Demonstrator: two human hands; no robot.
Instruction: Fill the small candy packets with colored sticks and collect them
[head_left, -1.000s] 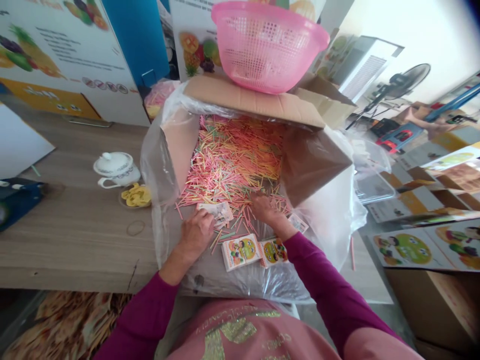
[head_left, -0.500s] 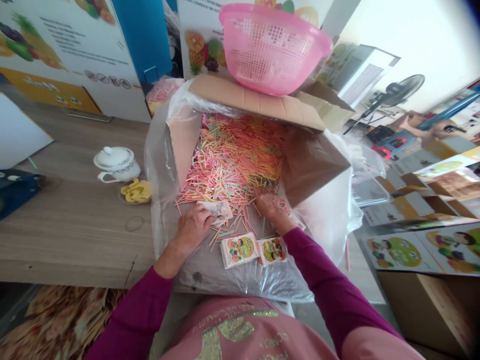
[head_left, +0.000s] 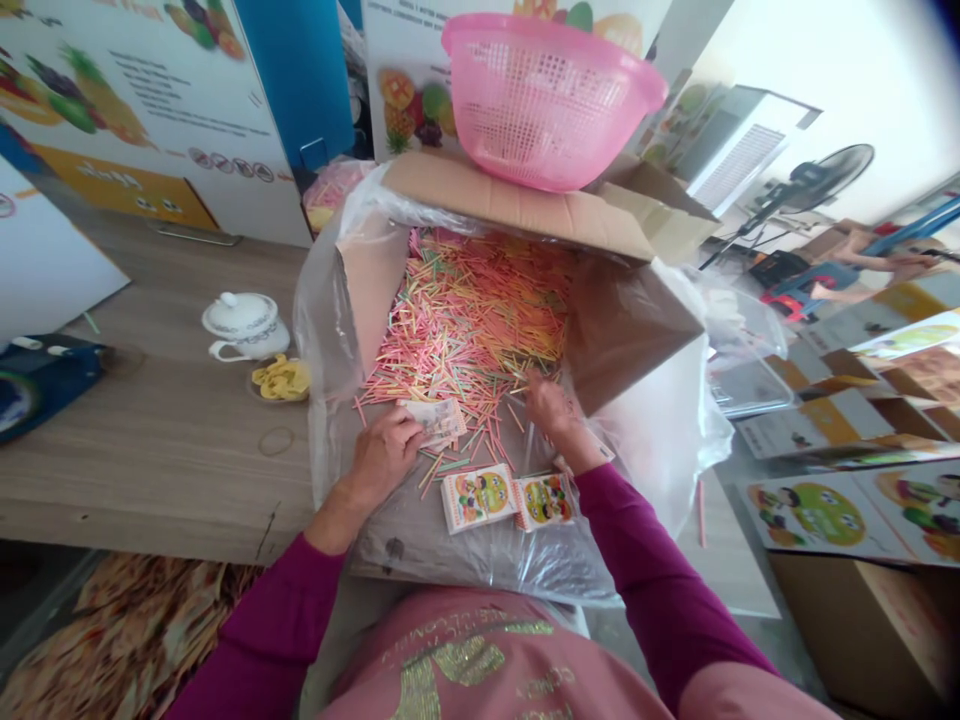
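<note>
Single head view, frame centre: an open cardboard box point(head_left: 517, 205) lined with a clear plastic bag point(head_left: 660, 460) holds a loose pile of thin pink, yellow and green sticks point(head_left: 472, 330). The sticks point in mixed directions, with no common long axis; many at the lower edge of the pile slant across one another and spill onto the plastic.

The left hand point(head_left: 382, 458), lower centre-left, lies palm down at the lower edge of the pile. Its fingers point(head_left: 401, 425) extend toward the right of the frame, slightly bent, and reach the left end of a small paper packet point(head_left: 433, 420). Whether they grip it, I cannot tell. The packet lies nearly flat, its long axis running left to right with the right end slightly raised.

The right hand point(head_left: 553, 412) is just right of centre, palm down, with its fingers point(head_left: 536, 392) bunched and pointing toward the upper left into the sticks. Whether they have hold of any stick, I cannot tell.

Two printed cartoon cards point(head_left: 478, 498) lie on the plastic below the hands, side by side. A pink plastic basket point(head_left: 551, 105) sits on the upper box flap, top centre. At left, on a wooden table point(head_left: 150, 480), stand a white lidded pot point(head_left: 246, 328) and a dish of yellow chips point(head_left: 281, 380).
</note>
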